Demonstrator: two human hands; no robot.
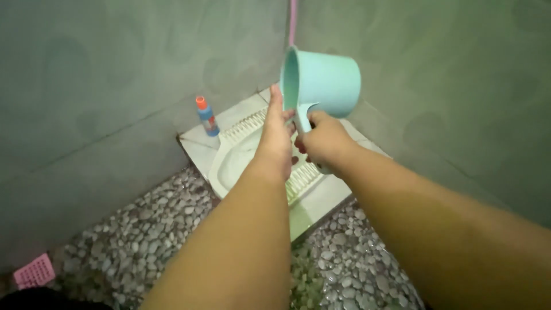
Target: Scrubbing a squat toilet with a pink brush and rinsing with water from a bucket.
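Note:
A light blue plastic dipper (327, 80) is tipped on its side, its mouth facing left, above a white squat toilet (229, 158). My right hand (324, 140) is shut on the dipper's handle just below the cup. My left hand (276, 135) reaches forward beside it, fingers extended, touching the dipper's rim and handle from the left. Both forearms fill the lower middle of the head view and hide part of the toilet pan.
A blue bottle (207, 116) with an orange cap stands on the toilet's raised platform by the left wall. Grey walls meet in the corner behind. A pink hose (293, 22) hangs there. The floor (143, 229) is wet pebble tile. A pink drain cover (34, 271) lies bottom left.

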